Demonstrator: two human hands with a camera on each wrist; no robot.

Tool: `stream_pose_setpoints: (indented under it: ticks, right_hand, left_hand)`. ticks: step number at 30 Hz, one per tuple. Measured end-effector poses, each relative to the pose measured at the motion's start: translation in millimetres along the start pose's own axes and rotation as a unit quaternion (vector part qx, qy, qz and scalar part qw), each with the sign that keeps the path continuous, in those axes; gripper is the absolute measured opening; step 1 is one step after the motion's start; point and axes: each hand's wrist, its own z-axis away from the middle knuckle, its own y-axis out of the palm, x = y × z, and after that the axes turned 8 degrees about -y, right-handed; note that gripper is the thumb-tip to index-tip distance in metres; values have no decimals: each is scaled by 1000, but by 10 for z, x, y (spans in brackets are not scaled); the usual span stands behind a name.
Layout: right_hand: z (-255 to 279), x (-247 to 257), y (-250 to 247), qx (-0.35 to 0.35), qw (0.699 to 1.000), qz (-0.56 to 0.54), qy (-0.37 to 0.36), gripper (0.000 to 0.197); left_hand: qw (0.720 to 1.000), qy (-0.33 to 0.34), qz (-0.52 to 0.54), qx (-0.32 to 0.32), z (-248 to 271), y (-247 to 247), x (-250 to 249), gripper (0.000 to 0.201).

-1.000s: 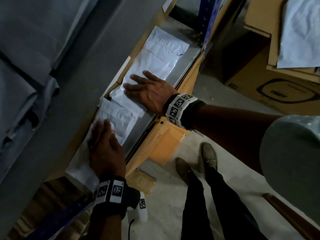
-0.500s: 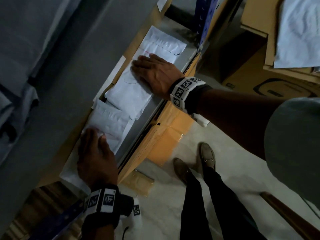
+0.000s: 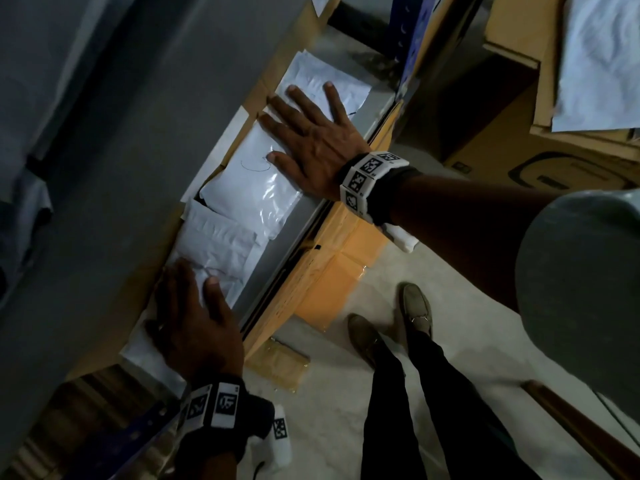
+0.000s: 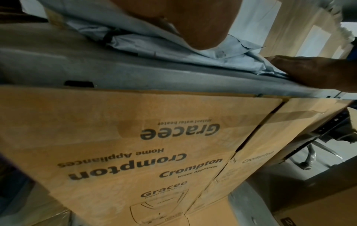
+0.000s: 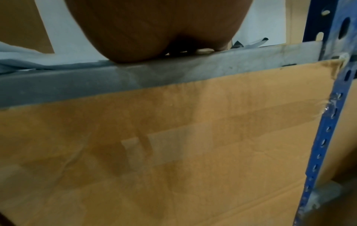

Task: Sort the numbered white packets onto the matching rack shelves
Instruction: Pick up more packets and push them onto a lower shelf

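Several white packets lie in a row on the grey rack shelf (image 3: 304, 216). My right hand (image 3: 311, 140) lies flat with spread fingers across the far packet (image 3: 322, 81) and the glossy middle packet (image 3: 249, 188), which bears a pen mark. My left hand (image 3: 194, 320) presses flat on the near crumpled packet (image 3: 218, 244). In the left wrist view the heel of my left hand (image 4: 193, 23) sits on crumpled packets (image 4: 241, 50) above the shelf edge (image 4: 135, 76). In the right wrist view my right palm (image 5: 154, 30) rests on the shelf edge (image 5: 173, 73).
Crompton cardboard boxes (image 4: 135, 152) fill the shelf below. A blue perforated upright (image 5: 328, 107) stands at the rack's right end. Another white packet (image 3: 595, 57) lies on boxes (image 3: 519, 46) at the far right. My feet (image 3: 391, 327) stand on the pale floor beside the rack.
My right hand has slid further along the shelf, from the middle packet up onto the far one, its fingers spreading. My left hand has drawn back a little along the near packet.
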Motion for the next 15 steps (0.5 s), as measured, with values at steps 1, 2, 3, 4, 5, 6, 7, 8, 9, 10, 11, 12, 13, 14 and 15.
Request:
stream_pose_setpoints:
  ticks: [1, 2, 3, 4, 5, 6, 7, 8, 9, 10, 11, 12, 13, 14, 15]
  right_hand:
    - [-2, 3, -2, 1, 1000, -1, -1, 68]
    - [2, 2, -6, 0, 1000, -2, -2, 68]
    - [10, 0, -13, 0, 1000, -4, -5, 68]
    - [21, -2, -24, -4, 1000, -5, -8, 68]
    - [38, -5, -45, -8, 1000, -6, -12, 68]
    - [56, 0, -73, -14, 1000, -10, -15, 68]
    - [74, 13, -101, -21, 1000, -16, -15, 67]
    - [101, 34, -132, -30, 999, -22, -15, 67]
    - [131, 59, -158, -38, 999, -24, -15, 66]
    - [172, 82, -187, -47, 998, -24, -17, 64]
    - [226, 96, -217, -57, 998, -26, -16, 62]
    - [293, 105, -249, -72, 997, -30, -14, 57]
    - [377, 120, -290, -91, 995, -35, -8, 50]
    - [474, 143, -343, -108, 993, -39, 3, 42]
    - [585, 177, -407, -121, 991, -50, 24, 35]
  left_hand:
    - [1000, 0, 1, -4, -2, 2, 12, 50]
    - [1000, -3, 4, -9, 2, 0, 18, 50]
    - [1000, -7, 9, -17, 8, -7, 23, 51]
    - [999, -10, 16, -28, 18, -20, 16, 51]
    - [999, -12, 24, -42, 29, -38, 0, 51]
    - [998, -14, 31, -52, 38, -56, -23, 51]
    - [998, -14, 34, -58, 42, -76, -39, 51]
    - [998, -13, 34, -59, 44, -101, -54, 51]
    - [998, -9, 34, -57, 42, -123, -62, 50]
    - [998, -5, 37, -54, 44, -151, -67, 48]
    - [998, -4, 43, -52, 48, -183, -72, 46]
    - [997, -5, 51, -49, 49, -228, -87, 42]
    - [997, -5, 61, -44, 46, -283, -102, 38]
    - [997, -2, 69, -38, 49, -348, -133, 34]
    - [997, 4, 72, -37, 53, -413, -177, 30]
